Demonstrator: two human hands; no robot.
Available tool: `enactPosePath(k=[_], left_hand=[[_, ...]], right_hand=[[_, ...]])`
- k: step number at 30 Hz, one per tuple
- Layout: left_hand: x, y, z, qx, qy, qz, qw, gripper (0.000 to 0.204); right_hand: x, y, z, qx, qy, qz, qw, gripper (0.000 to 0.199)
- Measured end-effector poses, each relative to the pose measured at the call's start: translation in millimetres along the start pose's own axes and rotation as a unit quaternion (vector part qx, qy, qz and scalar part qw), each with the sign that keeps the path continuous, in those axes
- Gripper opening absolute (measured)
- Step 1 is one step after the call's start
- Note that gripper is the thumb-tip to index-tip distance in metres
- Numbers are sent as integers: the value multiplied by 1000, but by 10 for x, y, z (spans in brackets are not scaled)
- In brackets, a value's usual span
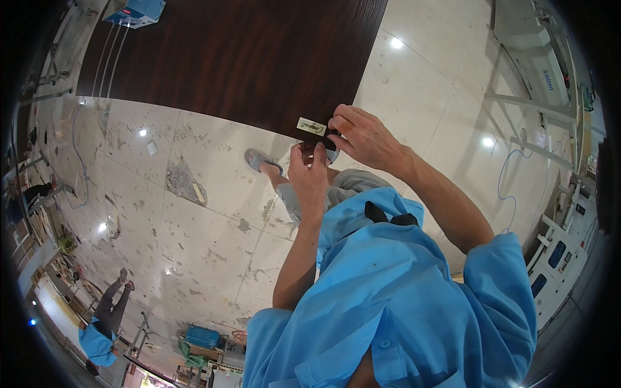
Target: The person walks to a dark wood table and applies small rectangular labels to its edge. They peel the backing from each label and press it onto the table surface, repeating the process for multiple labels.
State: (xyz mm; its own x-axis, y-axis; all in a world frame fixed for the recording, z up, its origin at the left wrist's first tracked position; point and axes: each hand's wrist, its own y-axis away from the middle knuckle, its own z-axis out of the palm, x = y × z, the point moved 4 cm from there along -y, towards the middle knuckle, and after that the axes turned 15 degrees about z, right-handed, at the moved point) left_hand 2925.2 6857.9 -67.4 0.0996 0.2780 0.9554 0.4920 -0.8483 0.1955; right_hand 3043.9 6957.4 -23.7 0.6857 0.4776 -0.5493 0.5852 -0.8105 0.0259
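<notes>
My right hand (363, 137) and my left hand (309, 169) meet at the near edge of a large dark wooden panel (246, 58). Together they pinch a small black object (330, 141) against that edge; the fingers hide most of it. A small cream label (311, 126) is stuck on the panel just left of my right fingertips. Both forearms reach up from my blue short-sleeved shirt (394, 291). My foot in a grey slipper (262, 160) stands on the floor below the panel's edge.
Stained pale floor tiles (194, 226) spread left and below. A blue box (132, 11) sits at the panel's far end. Another person in a blue shirt (97, 339) stands at lower left. White machinery (556, 252) and a blue hose (508, 181) lie to the right.
</notes>
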Motion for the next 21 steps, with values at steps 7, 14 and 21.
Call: enactPosePath(k=[7, 14, 21], left_hand=[[47, 8, -12, 7, -13, -9, 1000, 26], [109, 16, -32, -7, 5, -44, 999, 28], [102, 12, -25, 5, -5, -9, 1000, 27]], right_hand=[[2, 22, 35, 15, -2, 20, 1000, 15], [-52, 36, -35, 16, -55, 74, 996, 14], [-34, 26, -3, 17, -52, 73, 996, 13]])
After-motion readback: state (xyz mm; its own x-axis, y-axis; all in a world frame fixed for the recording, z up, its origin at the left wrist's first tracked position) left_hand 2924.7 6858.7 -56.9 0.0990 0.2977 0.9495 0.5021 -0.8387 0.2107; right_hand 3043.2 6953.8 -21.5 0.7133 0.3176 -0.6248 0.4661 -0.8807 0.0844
